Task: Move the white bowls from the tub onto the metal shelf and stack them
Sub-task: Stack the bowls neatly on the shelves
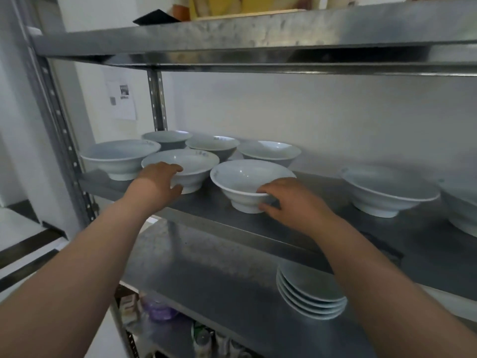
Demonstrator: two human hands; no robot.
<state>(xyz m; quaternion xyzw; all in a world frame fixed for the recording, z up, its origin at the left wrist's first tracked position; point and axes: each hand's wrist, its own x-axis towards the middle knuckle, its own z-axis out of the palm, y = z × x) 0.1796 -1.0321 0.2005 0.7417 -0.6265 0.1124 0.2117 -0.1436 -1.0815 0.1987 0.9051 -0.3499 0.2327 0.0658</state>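
1. The metal shelf (348, 236) fills the view, with one level above it and one below. The tub is out of sight.
2. White bowls stand on it one by one, none stacked yet: a back row (211, 146) along the rear edge, an end bowl (116, 157) at the left end, and a right bowl (387, 189) toward the right end, with another cut off by the frame beside it.
3. A stack of plates (309, 298) sits on the level below, near its front edge.
4. The left front bowl (192, 164) and the middle front bowl (245, 180) stand upright close to the front edge, just beside each other.
5. The left hand (157, 179) grips the left front bowl, fingers curled over its near rim and thumb under on the outer wall. The right hand (286, 200) grips the middle front bowl the same way, fingers on the rim and thumb down by the foot.
6. The carrying looks largely done, and the step in hand seems to be the stacking. The next move likely calls for lifting one held bowl clear of its neighbour's rim, centring it over the other and lowering it level so the foot seats inside without a knock.
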